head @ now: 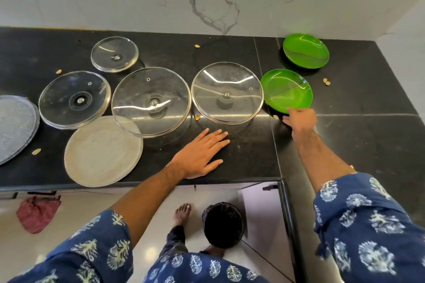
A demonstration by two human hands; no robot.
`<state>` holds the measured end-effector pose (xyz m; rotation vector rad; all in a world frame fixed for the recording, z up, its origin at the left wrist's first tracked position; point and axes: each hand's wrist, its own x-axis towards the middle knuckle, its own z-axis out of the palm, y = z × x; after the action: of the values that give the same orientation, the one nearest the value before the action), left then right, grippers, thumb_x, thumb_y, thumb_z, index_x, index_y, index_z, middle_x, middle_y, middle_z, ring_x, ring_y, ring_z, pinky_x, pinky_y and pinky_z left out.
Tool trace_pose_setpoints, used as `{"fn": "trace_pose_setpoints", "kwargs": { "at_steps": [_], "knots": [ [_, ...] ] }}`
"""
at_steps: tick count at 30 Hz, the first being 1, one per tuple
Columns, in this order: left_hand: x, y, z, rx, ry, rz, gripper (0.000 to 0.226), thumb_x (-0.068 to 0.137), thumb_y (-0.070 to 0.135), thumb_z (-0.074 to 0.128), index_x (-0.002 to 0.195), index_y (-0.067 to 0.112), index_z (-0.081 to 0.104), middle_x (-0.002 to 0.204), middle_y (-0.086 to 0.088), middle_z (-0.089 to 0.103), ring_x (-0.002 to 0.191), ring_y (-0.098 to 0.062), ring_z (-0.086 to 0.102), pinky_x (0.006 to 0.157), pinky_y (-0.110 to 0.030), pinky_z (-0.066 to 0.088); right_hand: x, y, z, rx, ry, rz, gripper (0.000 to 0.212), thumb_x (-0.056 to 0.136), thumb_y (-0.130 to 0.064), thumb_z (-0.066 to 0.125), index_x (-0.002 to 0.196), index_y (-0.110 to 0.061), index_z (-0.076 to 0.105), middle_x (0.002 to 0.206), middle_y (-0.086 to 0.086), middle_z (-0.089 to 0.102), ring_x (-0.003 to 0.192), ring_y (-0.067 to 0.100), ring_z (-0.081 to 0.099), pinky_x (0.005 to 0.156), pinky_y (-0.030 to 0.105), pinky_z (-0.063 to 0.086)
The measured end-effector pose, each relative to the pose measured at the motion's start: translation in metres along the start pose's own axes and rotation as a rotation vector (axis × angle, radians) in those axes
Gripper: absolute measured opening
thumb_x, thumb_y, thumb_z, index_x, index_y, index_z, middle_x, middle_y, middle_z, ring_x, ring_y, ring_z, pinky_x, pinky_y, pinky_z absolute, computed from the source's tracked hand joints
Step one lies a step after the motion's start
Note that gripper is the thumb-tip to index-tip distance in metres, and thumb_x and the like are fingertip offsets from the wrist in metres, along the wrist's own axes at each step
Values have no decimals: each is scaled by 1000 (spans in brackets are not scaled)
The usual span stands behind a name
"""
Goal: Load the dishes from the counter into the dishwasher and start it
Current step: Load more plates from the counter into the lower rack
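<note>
Kitchen counter [241, 163], black stone: right hand [300, 119] grips the near rim of a green plate [285, 89]; 2nd green plate [304, 53] sits behind it. Left hand [201, 154] lies flat, fingers straight, just in front of glass lids [226, 93]. No readable text or brand on any dish.

Lids [227, 93] left of plates [286, 91] (counter [345, 103])

The left hand [202, 154] lies flat, fingers straight, on the black counter [253, 156] at six o'clock of a glass lid [227, 92]. The right hand [301, 119] grips the near green plate [286, 91] at its five o'clock rim; another green plate [305, 50] sits at its one o'clock.
</note>
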<state>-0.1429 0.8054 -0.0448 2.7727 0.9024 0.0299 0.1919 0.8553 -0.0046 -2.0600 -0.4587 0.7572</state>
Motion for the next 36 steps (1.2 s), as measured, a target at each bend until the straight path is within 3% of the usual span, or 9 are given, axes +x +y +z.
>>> {"fn": "trace_pose_setpoints", "kwargs": {
  "at_steps": [3, 6, 10, 14, 19, 24, 26, 33, 36],
  "knots": [
    [-1, 2, 0, 13, 9, -5, 65, 104, 55, 27, 159, 23, 14, 167, 1, 7, 154, -13, -4, 125, -40, -5, 5, 0, -7, 309, -48, 166, 29, 84, 9, 63, 109, 2, 52, 109, 21, 66, 82, 27, 70, 71, 41, 62],
    [-1, 2, 1, 16, -2, -3, 65, 103, 55, 27, 159, 23, 13, 167, 1, 5, 154, -13, -6, 125, -40, -5, -1, 3, -17, 576, 70, 213, 52, 82, 19, 58, 118, -4, 30, 122, 21, 51, 100, 38, 65, 70, 53, 60],
    [-1, 2, 0, 29, -1, 14, 66, 103, 55, 24, 159, 23, 12, 168, 1, 4, 154, -13, -5, 126, -45, 3, -25, 16, -46, 811, 14, 271, 47, 87, 22, 48, 132, 13, 37, 131, 32, 53, 103, 45, 61, 61, 46, 61],
    [3, 10, 1, 5, 57, 32, 60, 102, 50, 26, 155, 21, 27, 164, -2, 22, 154, -19, 11, 125, -48, 10, -85, 36, -94, 1008, -59, 275, 51, 88, 20, 43, 137, 5, 45, 126, 25, 59, 101, 38, 62, 66, 43, 62],
    [30, 56, -1, -507, 116, 267, 49, 103, 36, 42, 148, 16, 39, 149, 0, 43, 140, -16, 39, 119, -45, 29, -187, 81, -146, 933, -11, 274, 53, 84, 15, 31, 123, -14, 51, 98, 10, 67, 76, 23, 70, 57, 37, 61],
    [41, 136, -24, -1159, -188, 312, 46, 105, 32, 40, 147, 13, 40, 135, -6, 56, 115, -16, 60, 99, -35, 49, -299, 136, -175, 965, 136, 282, 61, 73, 17, 30, 117, -15, 58, 87, 7, 71, 68, 22, 69, 52, 33, 59],
    [32, 171, -32, -1254, -313, 356, 45, 104, 39, 38, 144, 18, 46, 126, -7, 63, 101, -19, 64, 86, -34, 54, -352, 159, -186, 969, 236, 283, 60, 65, 15, 37, 112, -14, 61, 87, 12, 66, 65, 26, 63, 49, 31, 54],
    [-59, 272, 15, -972, -769, 749, 20, 101, 29, 51, 118, 28, 61, 96, 6, 70, 71, -2, 65, 65, -25, 53, -547, 258, -180, 1132, 572, 408, 60, 42, 13, 43, 94, -2, 67, 76, 10, 73, 60, 21, 69, 47, 28, 56],
    [-127, 308, 54, -818, -981, 817, 24, 103, 11, 49, 120, 27, 58, 86, -7, 70, 59, -19, 69, 51, -40, 56, -632, 317, -170, 1089, 645, 545, 61, 45, 7, 53, 104, -1, 65, 80, 12, 71, 65, 24, 67, 53, 31, 54]
  ]
}}
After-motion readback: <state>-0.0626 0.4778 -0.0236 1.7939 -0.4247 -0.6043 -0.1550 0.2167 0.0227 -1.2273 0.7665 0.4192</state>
